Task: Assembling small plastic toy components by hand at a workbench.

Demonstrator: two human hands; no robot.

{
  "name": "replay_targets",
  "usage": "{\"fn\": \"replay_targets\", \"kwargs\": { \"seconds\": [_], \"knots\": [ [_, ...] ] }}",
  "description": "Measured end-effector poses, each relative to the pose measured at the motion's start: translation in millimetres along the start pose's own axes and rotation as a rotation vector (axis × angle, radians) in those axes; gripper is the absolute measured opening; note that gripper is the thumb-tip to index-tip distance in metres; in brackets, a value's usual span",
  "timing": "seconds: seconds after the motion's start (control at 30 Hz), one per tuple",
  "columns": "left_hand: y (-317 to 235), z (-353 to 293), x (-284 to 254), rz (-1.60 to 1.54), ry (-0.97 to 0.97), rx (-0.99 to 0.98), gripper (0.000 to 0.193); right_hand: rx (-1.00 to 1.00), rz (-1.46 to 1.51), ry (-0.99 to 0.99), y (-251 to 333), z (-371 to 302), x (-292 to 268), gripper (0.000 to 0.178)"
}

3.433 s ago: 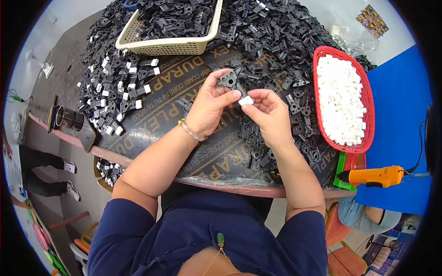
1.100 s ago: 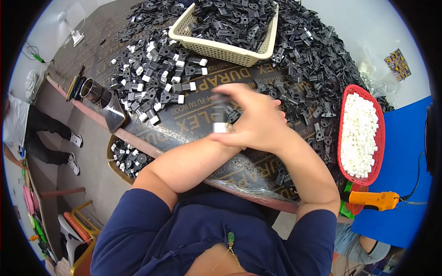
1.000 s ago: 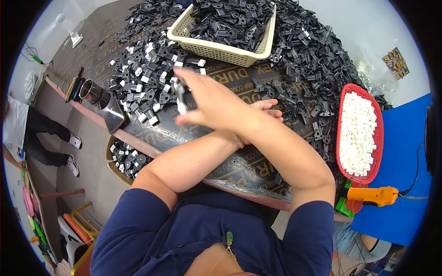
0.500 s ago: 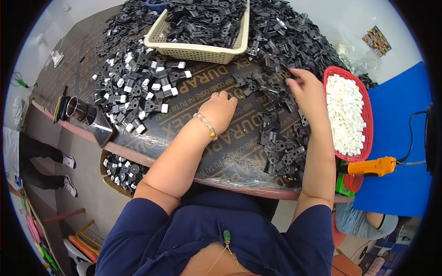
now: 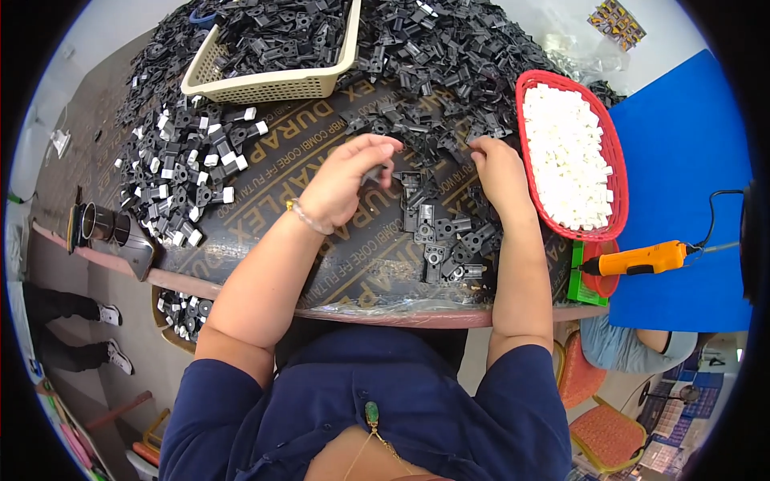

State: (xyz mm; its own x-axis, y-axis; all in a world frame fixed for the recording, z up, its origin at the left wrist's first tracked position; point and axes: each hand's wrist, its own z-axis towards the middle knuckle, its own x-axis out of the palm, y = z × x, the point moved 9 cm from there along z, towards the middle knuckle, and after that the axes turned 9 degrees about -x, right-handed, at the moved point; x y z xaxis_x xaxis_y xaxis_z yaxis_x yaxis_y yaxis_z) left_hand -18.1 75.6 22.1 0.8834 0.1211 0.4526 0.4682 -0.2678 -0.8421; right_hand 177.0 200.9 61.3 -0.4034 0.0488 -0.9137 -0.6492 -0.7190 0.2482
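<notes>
My left hand (image 5: 343, 180), with a beaded bracelet at the wrist, is raised over the tabletop with its fingers curled round a small black plastic part (image 5: 371, 174). My right hand (image 5: 504, 178) is at the loose pile beside the red basket. Its fingertips are pinched together on a black plastic part (image 5: 475, 135) at the pile's edge, mostly covered by the fingers. Between my hands and nearer to me lie several more black plastic parts (image 5: 425, 224), each with holes in a flat plate. White pieces (image 5: 568, 156) fill the red basket (image 5: 613, 172) right of my right hand.
Black parts with white caps (image 5: 180, 168) lie at the left. A cream basket (image 5: 277, 86) of black parts stands at the back, before a large heap (image 5: 449, 48). An orange electric screwdriver (image 5: 642, 260) lies at the right. A box (image 5: 166, 321) of capped parts sits below the left edge.
My left hand has lifted off the bare tabletop and curled round a black part. My right hand remains by the pile, fingertips pinched. The whole view has shifted.
</notes>
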Motion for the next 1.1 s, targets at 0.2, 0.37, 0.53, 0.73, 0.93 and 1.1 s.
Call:
{"fn": "replay_targets", "kwargs": {
  "seconds": [0.2, 0.37, 0.53, 0.73, 0.93, 1.1],
  "knots": [
    [16.0, 4.7, -24.7, -0.328, -0.088, -0.094, 0.044, 0.04, -0.296, 0.196, -3.5, -11.1, 10.2, 0.043],
    [14.6, 5.9, -19.9, -0.466, -0.039, -0.094, 0.055, -0.037, -0.176, 0.087, -4.2, -9.5, 9.1, 0.042],
    [14.4, 5.2, -12.1, -0.322, 0.032, -0.055, 0.073, 0.074, 0.381, -0.082, 24.6, -7.7, -19.8, 0.034],
    [8.0, -0.7, 5.9, 0.088, 0.003, -0.016, 0.069, -0.487, 0.449, -0.284, 109.1, -16.5, -40.4, 0.023],
    [7.6, -3.3, 20.1, -0.283, 0.219, -0.021, 0.049, -0.514, 0.481, -0.232, 121.6, -16.0, -14.8, 0.023],
    [14.5, -5.5, 23.7, -0.17, 0.259, -0.046, 0.043, -0.387, 0.553, -0.102, 112.3, -12.3, -23.2, 0.036]
  ]
}}
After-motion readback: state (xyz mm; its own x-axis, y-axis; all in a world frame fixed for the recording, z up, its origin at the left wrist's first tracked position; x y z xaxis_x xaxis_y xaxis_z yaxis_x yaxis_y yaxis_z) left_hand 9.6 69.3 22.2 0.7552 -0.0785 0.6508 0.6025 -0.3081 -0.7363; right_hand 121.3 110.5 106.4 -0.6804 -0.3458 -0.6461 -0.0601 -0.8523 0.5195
